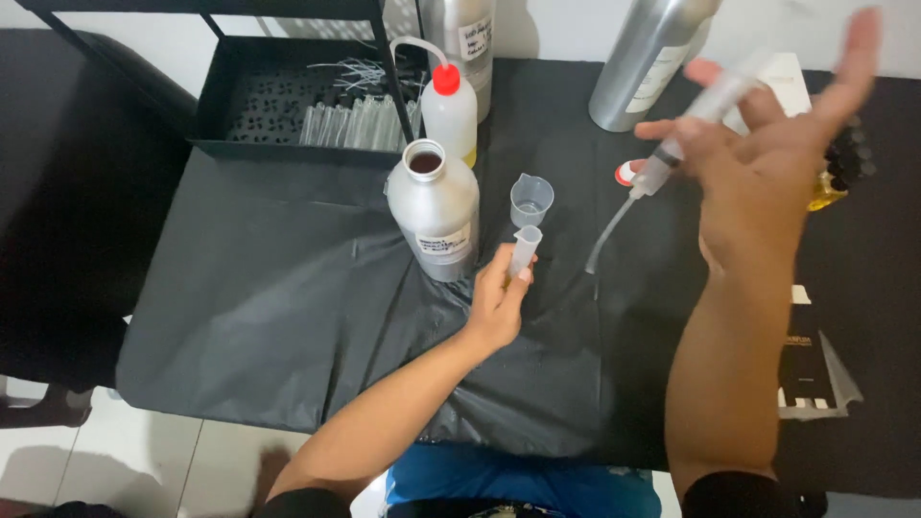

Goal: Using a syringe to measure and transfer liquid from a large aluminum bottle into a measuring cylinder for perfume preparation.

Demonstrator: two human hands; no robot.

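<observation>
One view only, from a camera on the person's head, looking steeply down and forward over a black-covered table (288,317). It sits close: both forearms run up from the bottom edge, and the left hand (497,299) lies near the frame's middle. The right hand (767,163) is raised toward the lens, blurred. Beyond the fingers (523,273), the table's far edge meets a white wall. Floor shows lower left.
</observation>
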